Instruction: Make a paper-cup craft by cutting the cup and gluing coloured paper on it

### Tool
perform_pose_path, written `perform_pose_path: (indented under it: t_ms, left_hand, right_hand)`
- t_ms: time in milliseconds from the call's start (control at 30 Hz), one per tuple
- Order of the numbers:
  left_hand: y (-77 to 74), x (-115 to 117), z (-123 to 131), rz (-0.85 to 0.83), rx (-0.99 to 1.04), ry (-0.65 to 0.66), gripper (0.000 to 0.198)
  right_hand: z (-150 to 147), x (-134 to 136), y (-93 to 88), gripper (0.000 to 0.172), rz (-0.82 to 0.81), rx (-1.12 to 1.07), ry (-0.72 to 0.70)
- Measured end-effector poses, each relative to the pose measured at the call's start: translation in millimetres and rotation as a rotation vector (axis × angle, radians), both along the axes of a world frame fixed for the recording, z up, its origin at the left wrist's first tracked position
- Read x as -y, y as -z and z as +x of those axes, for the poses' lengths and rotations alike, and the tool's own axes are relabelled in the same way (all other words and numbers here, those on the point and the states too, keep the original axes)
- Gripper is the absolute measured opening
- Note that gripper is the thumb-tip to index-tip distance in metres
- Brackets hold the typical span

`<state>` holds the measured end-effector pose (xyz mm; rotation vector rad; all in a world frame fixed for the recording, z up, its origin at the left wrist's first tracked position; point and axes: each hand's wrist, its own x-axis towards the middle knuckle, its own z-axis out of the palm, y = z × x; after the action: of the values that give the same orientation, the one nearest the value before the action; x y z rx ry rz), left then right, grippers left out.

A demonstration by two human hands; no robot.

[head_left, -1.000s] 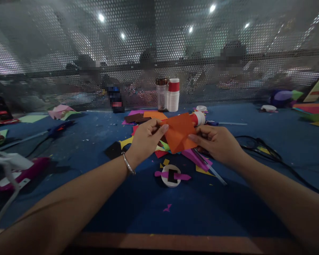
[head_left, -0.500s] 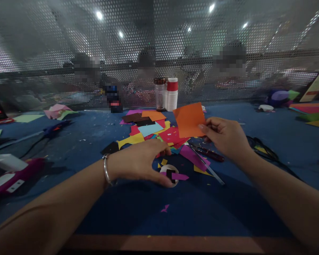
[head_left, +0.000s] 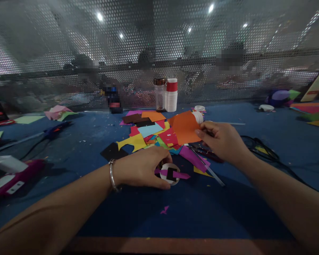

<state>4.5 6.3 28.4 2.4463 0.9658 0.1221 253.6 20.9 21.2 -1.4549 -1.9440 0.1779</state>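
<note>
My right hand [head_left: 220, 141] pinches a sheet of orange paper [head_left: 186, 129] at its right edge, tilted above the heap of coloured paper. Closer to me, my left hand [head_left: 145, 168] curls its thumb and fingers around the left side of a white round paper piece [head_left: 164, 177], possibly a cup seen from above. A black square [head_left: 171, 174] and a purple paper strip [head_left: 182, 175] lie across its top. The fingertips of that hand are partly hidden. Below the orange sheet are a dark red pen-like tool [head_left: 210, 154] and a clear stick [head_left: 214, 174].
Coloured paper scraps, including a yellow piece [head_left: 134, 142] and a light blue one [head_left: 150, 130], cover the table's middle. Behind stand a clear bottle [head_left: 160, 95] and stacked paper cups [head_left: 171, 99]. A purple device [head_left: 21, 177] lies left; a black cable [head_left: 263, 150] runs right.
My right hand has lowered the orange paper slightly toward the heap and left, exposing white lids behind it. My left hand has moved right and closed in around the white round piece.
</note>
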Motion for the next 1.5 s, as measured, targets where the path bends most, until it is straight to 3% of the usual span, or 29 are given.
perform_pose_path:
  t_ms: [200,333,467,633,700,800,867,933,1067,1167,1500]
  left_hand:
    - [2.3,-10,-2,-0.068,0.166,-0.047,0.038]
    - [9.4,-21,-3,-0.169,0.280,-0.161,0.043]
    - [12.2,-24,1,-0.307,0.456,-0.222,0.041]
    - [13.4,-22,5,-0.347,0.611,-0.303,0.046]
    - [15.3,-22,5,-0.374,0.632,-0.315,0.052]
    - [18.2,-24,3,-0.406,0.646,-0.330,0.078]
    - [18.7,-26,1,-0.396,0.644,-0.336,0.094]
    - [17.5,-27,-1,-0.378,0.629,-0.329,0.096]
    - [12.0,-26,0,-0.370,0.602,-0.252,0.063]
    - [10.4,-24,1,-0.341,0.608,-0.234,0.054]
    - [23.9,-24,0,-0.031,0.644,-0.218,0.082]
  right_hand:
    - [-9,6,0.4,0.021,-0.036,0.038,-0.111]
    - [-13,10,-1.1,0.025,-0.093,0.089,-0.192]
    - [-16,12,-2.4,0.025,-0.121,0.123,-0.226]
    - [-18,13,-2.7,0.026,-0.148,0.114,-0.248]
    - [-18,13,-2.6,0.026,-0.171,0.122,-0.252]
    - [-18,12,-2.4,0.027,-0.195,0.127,-0.253]
    - [-18,12,-2.0,0.026,-0.200,0.118,-0.257]
    - [-17,11,-0.9,0.023,-0.198,0.110,-0.267]
    - [-16,11,3.0,0.020,-0.199,0.111,-0.257]
    - [-16,12,5.3,0.023,-0.168,0.090,-0.238]
    - [-17,17,3.2,0.021,0.026,0.198,-0.293]
